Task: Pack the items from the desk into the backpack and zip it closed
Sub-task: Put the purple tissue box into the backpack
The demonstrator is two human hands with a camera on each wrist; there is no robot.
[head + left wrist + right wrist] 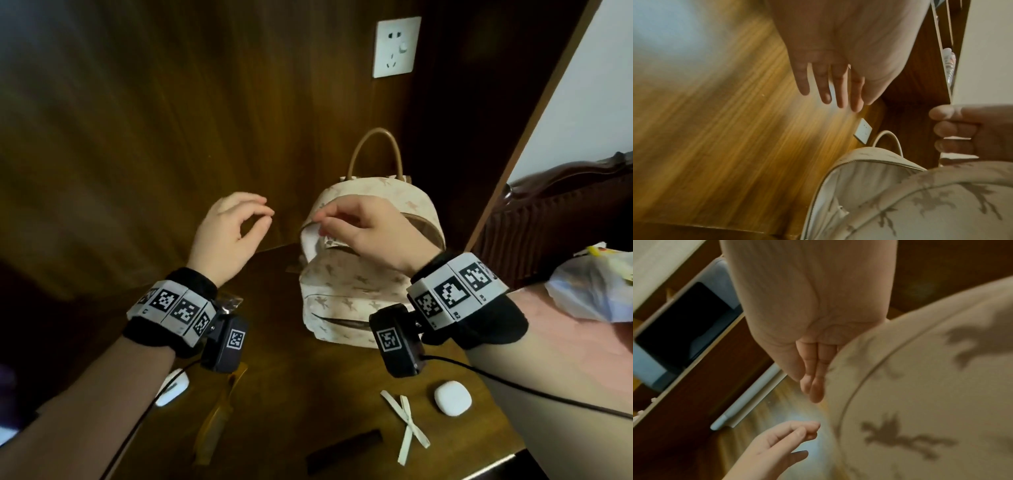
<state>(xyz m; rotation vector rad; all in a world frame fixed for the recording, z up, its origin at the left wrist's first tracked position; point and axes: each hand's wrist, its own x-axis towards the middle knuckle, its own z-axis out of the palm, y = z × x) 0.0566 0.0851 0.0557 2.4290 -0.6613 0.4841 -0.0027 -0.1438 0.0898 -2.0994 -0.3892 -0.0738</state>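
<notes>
A cream backpack (356, 291) with a horse print stands upright at the back of the wooden desk (291, 394), its main zip open. My right hand (322, 222) pinches the front flap's edge at the top left of the opening; its curled fingers (953, 129) show in the left wrist view. My left hand (265, 219) hovers just left of the bag, fingers loosely curved, holding nothing. On the near desk lie a white earbud case (452, 397), crossed white strips (407, 425), a black bar (344, 448), a yellow comb (219, 418) and a white rounded object (173, 387).
A wood panel wall with a white socket (397, 46) rises right behind the bag. A clear packet (227, 301) lies partly hidden by my left wrist. To the right are a pink-covered bed and a plastic bag (592, 291). The desk's front edge runs bottom right.
</notes>
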